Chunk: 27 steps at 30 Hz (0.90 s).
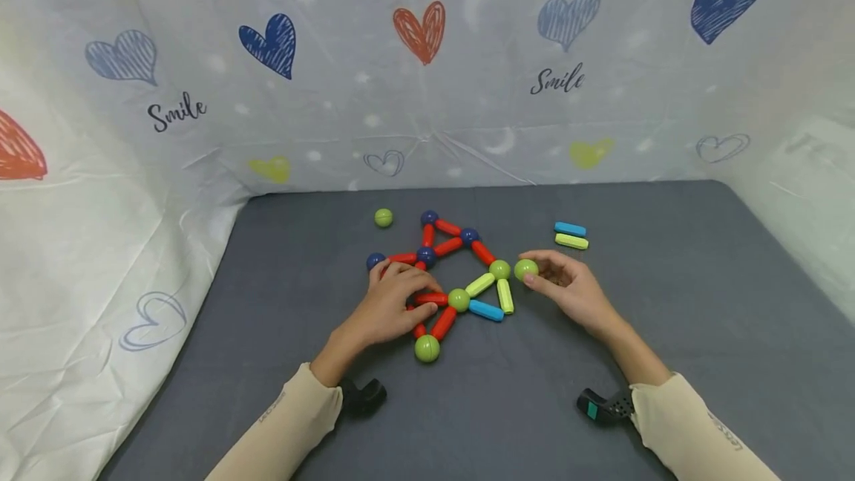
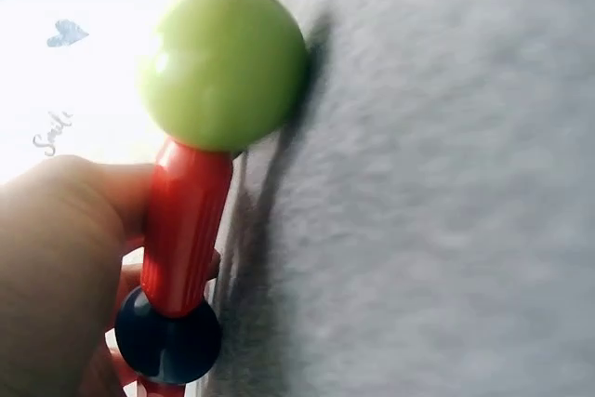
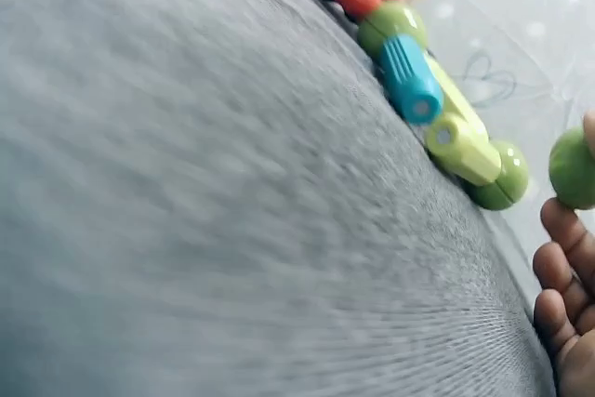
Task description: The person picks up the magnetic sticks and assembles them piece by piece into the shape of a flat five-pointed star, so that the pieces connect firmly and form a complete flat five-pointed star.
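Note:
A flat structure of magnetic rods and balls lies on the grey cloth, with red rods [image 1: 444, 324], navy balls [image 1: 470, 237] and green balls [image 1: 459, 300]. My left hand [image 1: 390, 303] lies over its left part. In the left wrist view, the thumb and fingers hold a red rod [image 2: 186, 230] between a green ball [image 2: 223, 67] and a navy ball [image 2: 167, 337]. Pinched in my right hand [image 1: 571, 288] is a loose green ball [image 1: 526, 269], just right of the structure. Two yellow rods [image 1: 505, 297] and a blue rod [image 1: 486, 310] have free ends, close together.
A spare green ball [image 1: 384, 217] sits behind the structure at the left. Loose blue [image 1: 571, 229] and yellow [image 1: 571, 241] rods lie side by side at the back right. A white printed curtain [image 1: 467, 132] stands along the table's far edge.

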{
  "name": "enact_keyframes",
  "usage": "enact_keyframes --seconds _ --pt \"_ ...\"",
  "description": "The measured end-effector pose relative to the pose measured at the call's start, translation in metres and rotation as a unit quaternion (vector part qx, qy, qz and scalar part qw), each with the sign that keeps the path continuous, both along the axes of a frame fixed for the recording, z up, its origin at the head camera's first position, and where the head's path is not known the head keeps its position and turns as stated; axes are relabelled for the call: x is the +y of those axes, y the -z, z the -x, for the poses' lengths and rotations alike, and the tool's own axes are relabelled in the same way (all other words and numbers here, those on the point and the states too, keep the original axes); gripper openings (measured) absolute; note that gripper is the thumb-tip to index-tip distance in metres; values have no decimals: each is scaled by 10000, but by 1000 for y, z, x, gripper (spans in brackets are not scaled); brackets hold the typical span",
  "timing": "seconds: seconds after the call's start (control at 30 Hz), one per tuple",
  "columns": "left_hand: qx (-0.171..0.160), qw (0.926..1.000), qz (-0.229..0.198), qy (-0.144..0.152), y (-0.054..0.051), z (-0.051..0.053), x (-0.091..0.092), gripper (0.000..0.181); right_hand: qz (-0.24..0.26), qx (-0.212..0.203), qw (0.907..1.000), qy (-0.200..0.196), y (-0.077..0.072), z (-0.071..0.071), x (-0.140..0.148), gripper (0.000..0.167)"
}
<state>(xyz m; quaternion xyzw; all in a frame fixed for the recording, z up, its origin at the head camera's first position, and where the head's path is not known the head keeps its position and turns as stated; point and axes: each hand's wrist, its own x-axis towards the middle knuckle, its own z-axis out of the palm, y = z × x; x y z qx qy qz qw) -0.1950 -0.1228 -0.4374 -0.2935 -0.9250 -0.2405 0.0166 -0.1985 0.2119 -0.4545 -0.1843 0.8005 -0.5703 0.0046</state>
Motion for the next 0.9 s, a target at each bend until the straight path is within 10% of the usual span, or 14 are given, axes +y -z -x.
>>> enact_keyframes --seconds 0.53,0.9 --pt "-25 9990 -205 -408 -19 -2 27 30 -311 940 9946 -300 15 -21 -5 40" --pt "-146 9961 869 1 -10 -9 75 31 -812 1257 9860 -729 12 -22 -8 36"
